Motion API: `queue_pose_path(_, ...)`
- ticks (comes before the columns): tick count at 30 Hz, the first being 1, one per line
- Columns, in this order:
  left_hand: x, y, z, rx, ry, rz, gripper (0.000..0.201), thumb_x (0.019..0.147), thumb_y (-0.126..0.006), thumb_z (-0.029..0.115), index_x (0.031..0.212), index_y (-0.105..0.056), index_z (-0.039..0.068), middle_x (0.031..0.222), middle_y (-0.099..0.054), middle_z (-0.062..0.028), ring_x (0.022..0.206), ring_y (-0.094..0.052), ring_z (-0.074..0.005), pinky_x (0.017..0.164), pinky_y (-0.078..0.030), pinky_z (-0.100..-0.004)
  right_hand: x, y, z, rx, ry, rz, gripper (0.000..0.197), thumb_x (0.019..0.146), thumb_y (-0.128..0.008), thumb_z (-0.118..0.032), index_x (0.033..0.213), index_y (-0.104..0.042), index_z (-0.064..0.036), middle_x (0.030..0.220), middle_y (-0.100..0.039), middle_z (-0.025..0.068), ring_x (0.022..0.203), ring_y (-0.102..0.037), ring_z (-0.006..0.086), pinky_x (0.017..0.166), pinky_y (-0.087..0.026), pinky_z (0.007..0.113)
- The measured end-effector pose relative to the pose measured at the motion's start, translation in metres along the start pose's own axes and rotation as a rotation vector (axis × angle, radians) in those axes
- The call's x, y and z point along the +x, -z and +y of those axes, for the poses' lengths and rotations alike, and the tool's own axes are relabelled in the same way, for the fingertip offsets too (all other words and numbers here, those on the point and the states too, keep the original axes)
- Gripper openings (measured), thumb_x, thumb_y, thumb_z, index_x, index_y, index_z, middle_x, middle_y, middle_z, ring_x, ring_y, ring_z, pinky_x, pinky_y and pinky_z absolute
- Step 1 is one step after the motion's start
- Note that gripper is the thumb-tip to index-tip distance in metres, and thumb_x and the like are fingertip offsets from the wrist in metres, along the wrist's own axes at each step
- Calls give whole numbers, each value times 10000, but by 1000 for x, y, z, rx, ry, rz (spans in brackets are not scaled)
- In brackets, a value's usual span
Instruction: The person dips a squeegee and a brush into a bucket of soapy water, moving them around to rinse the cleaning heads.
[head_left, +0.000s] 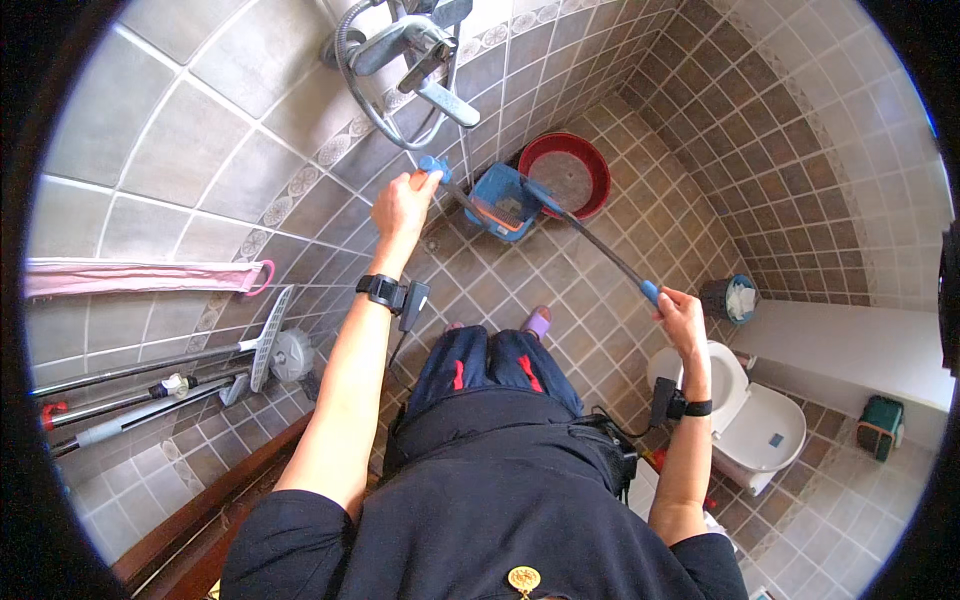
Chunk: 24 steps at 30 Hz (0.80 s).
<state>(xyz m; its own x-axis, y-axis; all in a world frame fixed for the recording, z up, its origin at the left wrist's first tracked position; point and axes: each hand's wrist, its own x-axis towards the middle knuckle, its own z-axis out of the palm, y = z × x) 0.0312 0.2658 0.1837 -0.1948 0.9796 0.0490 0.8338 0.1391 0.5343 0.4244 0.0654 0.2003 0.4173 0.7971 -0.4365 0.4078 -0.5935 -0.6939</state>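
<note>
My left hand (402, 210) is closed around the blue top end of a short-looking dark pole (460, 197), beside the wall tap. That pole slants down to a blue box-shaped container (503, 185) with an orange strip along its near side. In my right hand (682, 320), the fingers wrap the blue grip of a longer dark pole (605, 248). Its far end turns blue and reaches the container's right edge, in front of a red basin (590, 165). Whether either pole is fixed to the container, I cannot tell.
A chrome tap (405, 50) with a hose juts from the left wall. Several poles and a white mop-like head (292, 355) lean at left, below a pink cloth (150, 277). At right are a white toilet (762, 430) and a small waste bin (728, 298). Tiled floor (480, 275) surrounds my feet.
</note>
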Motion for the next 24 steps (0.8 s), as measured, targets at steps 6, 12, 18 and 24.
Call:
queue_pose_path(6, 6, 4, -25, -85, 227, -23, 558, 696, -582, 543, 697, -608, -14, 708, -616, -200, 701, -597, -373, 602, -442, -448, 3, 0, -1, -68, 35, -9, 363, 815, -546, -217, 1089, -570, 20, 651, -615, 63, 589, -559, 95, 573, -434, 244)
queue_pose_path(12, -6, -2, -90, -499, 507, -35, 445, 733, -633, 467, 578, -550, 57, 501, -514, -15, 406, -472, -103, 380, -350, -256, 12, -10, 0, 38, 32, -78, 376, 806, -563, -223, 1084, -569, 30, 671, -633, 73, 599, -565, 81, 575, -431, 242)
queue_pose_path(18, -20, -1, -123, -1037, 852, -6, 381, 803, -594, 396, 627, -454, 89, 478, -440, -4, 376, -437, -112, 327, -333, -241, 21, -26, -7, -2, 53, -130, 379, 825, -532, -178, 1104, -523, 79, 637, -588, 31, 461, -419, 29, 422, -321, 166)
queue_pose_path(24, -17, 15, -124, -1440, 1116, 33, 330, 846, -555, 360, 727, -415, 86, 541, -427, -25, 409, -439, -130, 352, -361, -263, 23, -29, -15, -90, 43, -123, 374, 796, -559, -204, 1074, -569, 47, 657, -639, 75, 593, -573, 90, 586, -440, 237)
